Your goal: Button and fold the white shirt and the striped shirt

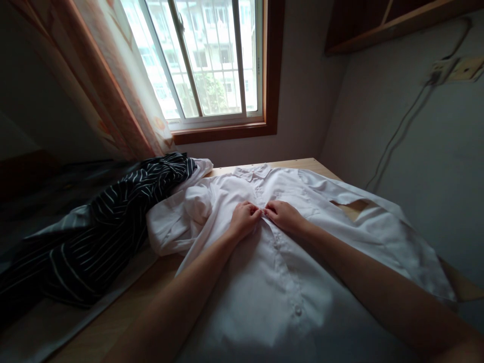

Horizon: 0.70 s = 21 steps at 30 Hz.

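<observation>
A white button-up shirt (245,282) lies spread out front side up, its collar (252,172) toward the window and its sleeves out to both sides. My left hand (245,216) and my right hand (282,214) meet at the front placket, below the collar. Both hands have their fingers closed on the shirt's fabric, with the fingertips almost touching. A button (298,310) shows on the placket nearer to me. Whether a button is between my fingertips is too small to tell.
Beneath the shirt is a wooden table (124,307). Black striped clothing (102,242) is heaped at the left. Behind are a curtain (109,75) and a window (212,60). On the right wall, a cable (397,131) hangs from a socket (440,70), near a shelf (397,31).
</observation>
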Tool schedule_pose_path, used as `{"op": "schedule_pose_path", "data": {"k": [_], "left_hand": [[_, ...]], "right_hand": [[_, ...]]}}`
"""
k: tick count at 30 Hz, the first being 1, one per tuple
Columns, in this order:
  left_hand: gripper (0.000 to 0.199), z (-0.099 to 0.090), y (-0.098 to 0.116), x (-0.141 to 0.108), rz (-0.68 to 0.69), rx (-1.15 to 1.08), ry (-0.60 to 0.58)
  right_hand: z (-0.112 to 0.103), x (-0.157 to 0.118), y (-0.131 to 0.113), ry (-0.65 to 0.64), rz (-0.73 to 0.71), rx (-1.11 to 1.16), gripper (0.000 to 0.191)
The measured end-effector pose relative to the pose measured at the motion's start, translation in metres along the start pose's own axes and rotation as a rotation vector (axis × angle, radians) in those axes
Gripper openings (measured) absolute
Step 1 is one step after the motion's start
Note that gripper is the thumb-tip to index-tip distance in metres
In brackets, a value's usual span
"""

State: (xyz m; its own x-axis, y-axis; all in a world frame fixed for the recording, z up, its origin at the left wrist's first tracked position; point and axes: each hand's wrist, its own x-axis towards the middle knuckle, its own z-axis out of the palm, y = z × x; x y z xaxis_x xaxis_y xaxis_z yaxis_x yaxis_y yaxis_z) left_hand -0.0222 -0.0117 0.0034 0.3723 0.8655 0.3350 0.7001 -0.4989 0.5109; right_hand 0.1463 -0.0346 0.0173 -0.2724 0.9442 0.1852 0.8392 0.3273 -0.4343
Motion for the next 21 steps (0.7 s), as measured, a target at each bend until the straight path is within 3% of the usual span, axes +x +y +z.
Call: {"op": "schedule_pose_path", "data": {"k": [12, 21], "left_hand": [[0.024, 0.005, -0.007, -0.001, 0.003, -0.023, 0.0], [0.023, 0.004, -0.007, -0.001, 0.008, 0.026, -0.014]], "right_hand": [[0.018, 0.003, -0.003, -0.006, -0.021, -0.241, 0.029], [0.021, 0.003, -0.005, 0.037, -0.015, -0.252, 0.027]]}}
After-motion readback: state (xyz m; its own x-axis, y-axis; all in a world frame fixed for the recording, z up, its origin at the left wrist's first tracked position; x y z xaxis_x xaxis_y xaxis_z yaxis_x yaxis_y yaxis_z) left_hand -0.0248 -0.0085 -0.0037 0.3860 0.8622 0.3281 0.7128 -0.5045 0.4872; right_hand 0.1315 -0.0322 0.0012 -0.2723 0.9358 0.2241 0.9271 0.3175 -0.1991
